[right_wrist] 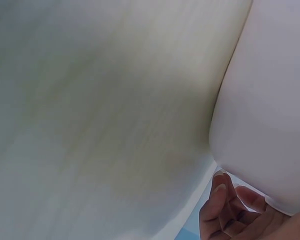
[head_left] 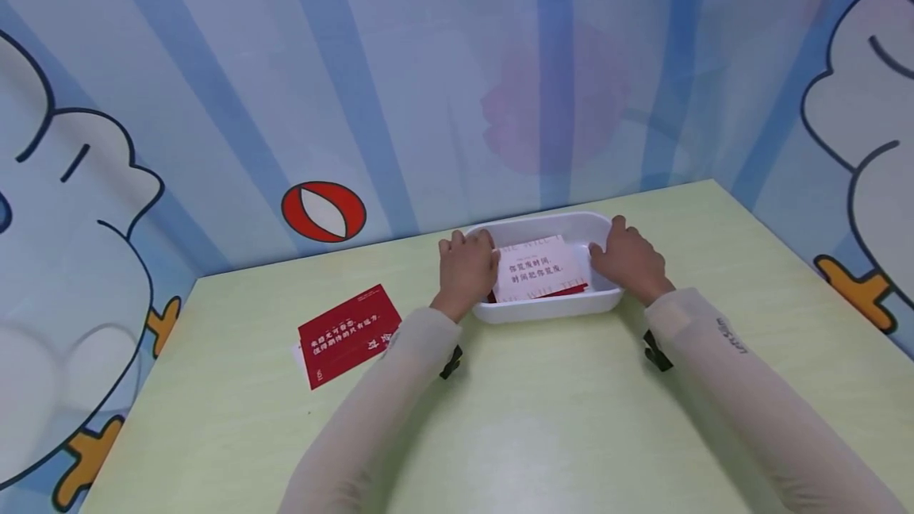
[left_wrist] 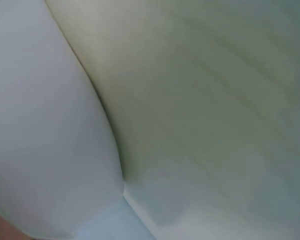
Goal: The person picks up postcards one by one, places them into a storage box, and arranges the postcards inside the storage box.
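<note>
A white plastic tray (head_left: 550, 308) stands near the table's back edge, its long side facing me. At its left end my left hand (head_left: 466, 270) grips the rim. My right hand (head_left: 631, 262) holds the right end, thumb over the rim inside and fingers outside. Inside the tray lies a pale pink printed card (head_left: 531, 270), with a red card (head_left: 575, 289) peeking out beneath it. The tray's outer wall (left_wrist: 45, 125) fills the left of the left wrist view. In the right wrist view, curled fingers of the right hand (right_wrist: 237, 212) show below the tray wall (right_wrist: 270, 100).
Left of the tray, red printed cards (head_left: 346, 335) lie on the pale green table (head_left: 236, 403), a white edge showing beneath them. Behind the table rises a blue striped backdrop (head_left: 457, 86) with cartoon figures, close to the tray's far side.
</note>
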Demonstrator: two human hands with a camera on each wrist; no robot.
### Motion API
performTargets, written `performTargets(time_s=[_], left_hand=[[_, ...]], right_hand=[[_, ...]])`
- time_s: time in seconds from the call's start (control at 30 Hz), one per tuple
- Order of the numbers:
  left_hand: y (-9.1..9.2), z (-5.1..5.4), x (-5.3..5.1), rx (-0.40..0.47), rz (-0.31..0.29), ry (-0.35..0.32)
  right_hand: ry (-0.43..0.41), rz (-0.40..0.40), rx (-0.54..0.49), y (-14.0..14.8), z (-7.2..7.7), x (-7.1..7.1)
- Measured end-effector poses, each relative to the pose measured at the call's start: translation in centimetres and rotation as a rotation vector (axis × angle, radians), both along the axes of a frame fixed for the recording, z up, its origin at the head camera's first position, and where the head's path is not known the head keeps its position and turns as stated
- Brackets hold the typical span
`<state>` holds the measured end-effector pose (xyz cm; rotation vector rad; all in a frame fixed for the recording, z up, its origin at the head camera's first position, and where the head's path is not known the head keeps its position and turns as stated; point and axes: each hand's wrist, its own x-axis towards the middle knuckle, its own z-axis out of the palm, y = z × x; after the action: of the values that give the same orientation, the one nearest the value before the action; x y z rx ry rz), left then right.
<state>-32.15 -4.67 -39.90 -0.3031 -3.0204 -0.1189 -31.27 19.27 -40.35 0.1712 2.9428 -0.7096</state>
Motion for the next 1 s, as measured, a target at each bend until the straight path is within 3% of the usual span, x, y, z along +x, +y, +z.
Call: performTargets(time_s=[0.13, 0.5, 0.73, 1.0], left_hand=[[0.12, 0.10, 0.16, -0.106, 0.015, -0.003], [0.43, -0.30, 0.02, -0.236, -0.005, 0.022], [0.66, -0.18, -0.02, -0.363, -0.012, -0.017], [0.81, 0.10, 0.19, -0.416, -0.017, -0.030]], right_hand=[[0.004, 0.010, 0.002, -0.13, -0.01, 0.01], [0.011, 0.011, 0.002, 0.09, -0.05, 0.05], [0.032, 0.024, 0.000, 0.05, 0.08, 0.18], [0.022, 0.023, -0.009, 0.07, 0.15, 0.35]])
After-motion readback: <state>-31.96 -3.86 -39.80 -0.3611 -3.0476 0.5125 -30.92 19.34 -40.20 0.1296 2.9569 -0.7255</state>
